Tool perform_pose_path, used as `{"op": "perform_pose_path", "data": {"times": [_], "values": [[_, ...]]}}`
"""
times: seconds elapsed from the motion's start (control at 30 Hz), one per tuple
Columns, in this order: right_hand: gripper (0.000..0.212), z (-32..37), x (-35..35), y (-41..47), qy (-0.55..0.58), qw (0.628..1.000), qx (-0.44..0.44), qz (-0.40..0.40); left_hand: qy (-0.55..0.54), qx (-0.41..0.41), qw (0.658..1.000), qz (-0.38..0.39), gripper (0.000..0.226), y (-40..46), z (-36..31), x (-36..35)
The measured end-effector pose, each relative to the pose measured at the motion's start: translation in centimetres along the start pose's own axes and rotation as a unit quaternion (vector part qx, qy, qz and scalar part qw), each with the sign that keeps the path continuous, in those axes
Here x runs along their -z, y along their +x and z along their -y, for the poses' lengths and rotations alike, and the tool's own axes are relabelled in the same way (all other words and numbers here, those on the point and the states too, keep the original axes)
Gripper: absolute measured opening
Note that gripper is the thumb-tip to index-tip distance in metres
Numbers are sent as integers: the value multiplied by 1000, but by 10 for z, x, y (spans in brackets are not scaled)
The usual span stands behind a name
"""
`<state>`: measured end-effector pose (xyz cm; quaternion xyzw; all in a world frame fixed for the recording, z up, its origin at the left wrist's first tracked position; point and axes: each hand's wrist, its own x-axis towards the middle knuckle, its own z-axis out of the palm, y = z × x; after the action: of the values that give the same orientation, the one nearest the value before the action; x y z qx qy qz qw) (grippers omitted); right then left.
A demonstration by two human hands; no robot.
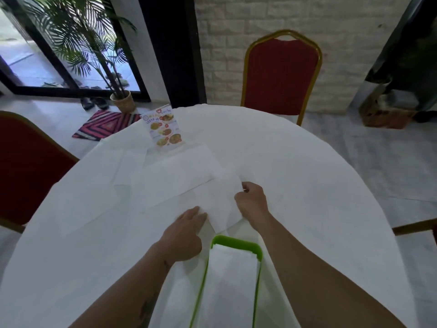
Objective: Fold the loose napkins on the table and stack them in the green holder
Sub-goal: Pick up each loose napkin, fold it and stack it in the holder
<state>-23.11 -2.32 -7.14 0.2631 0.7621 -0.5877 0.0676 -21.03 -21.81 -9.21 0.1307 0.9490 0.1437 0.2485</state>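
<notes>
**Midway through a fold, napkin pinned and pinched**

Plainly, the folding step is under way. One napkin (221,202) lies on the white-clothed bench (319,185) just beyond the green holder (259,250), which sits at six o'clock from the bench's middle, nearest the person, with folded napkins (233,268) already inside it. The left hand (183,235) rests flat, fingers together, pressing the napkin's near-left corner at about eight o'clock from its centre. The right hand (251,200) is closed in a pinch on the napkin's right edge, at roughly three o'clock, with the paper lifted slightly there.

The next move, by this reading, calls for carrying the pinched edge across toward the pinned side, lining up the edges, and creasing before the piece goes into the holder. The thin paper would likely slide or buckle if the left hand eased off.

More loose napkins (165,171) lie spread toward eleven o'clock, overlapping, near a standing menu card (163,126). How many remain is hard to judge: white sheets on white cloth leave their edges faint. The holder's near end is cut off by the bottom of the view, so the depth of its stack cannot be told. The right hand's fingertips are curled under and hidden.
</notes>
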Motion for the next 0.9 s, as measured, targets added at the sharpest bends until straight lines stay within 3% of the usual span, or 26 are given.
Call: {"op": "perform_pose_path", "data": {"times": [0.1,0.17,0.23,0.3,0.4,0.5,0.6,0.73,0.9], "values": [[31,1,-1,-11,-100,985,27,141,-47,12,998,-45,67,-1,6,2],[54,1,-2,-12,-190,958,-7,215,-89,33,992,-82,62,-5,9,4],[68,-1,-4,-10,-246,955,-19,168,-102,33,990,-88,63,-10,10,2],[63,-3,-7,-8,-271,956,-20,107,-96,19,992,-84,68,-13,10,-3],[55,-3,-16,-8,-301,949,-36,86,-75,-10,994,-74,77,-12,8,-8],[36,3,-27,-10,-219,971,-61,76,-23,-40,997,-57,76,-11,8,-10],[31,8,-38,-4,-142,983,-89,72,21,-60,997,-49,67,-11,6,-8],[37,7,-47,2,-132,983,-116,62,13,-66,997,-46,65,-8,10,-7],[7,2,-54,-2,-135,988,-71,40,-23,-54,998,-38,66,-9,16,-11]]}}
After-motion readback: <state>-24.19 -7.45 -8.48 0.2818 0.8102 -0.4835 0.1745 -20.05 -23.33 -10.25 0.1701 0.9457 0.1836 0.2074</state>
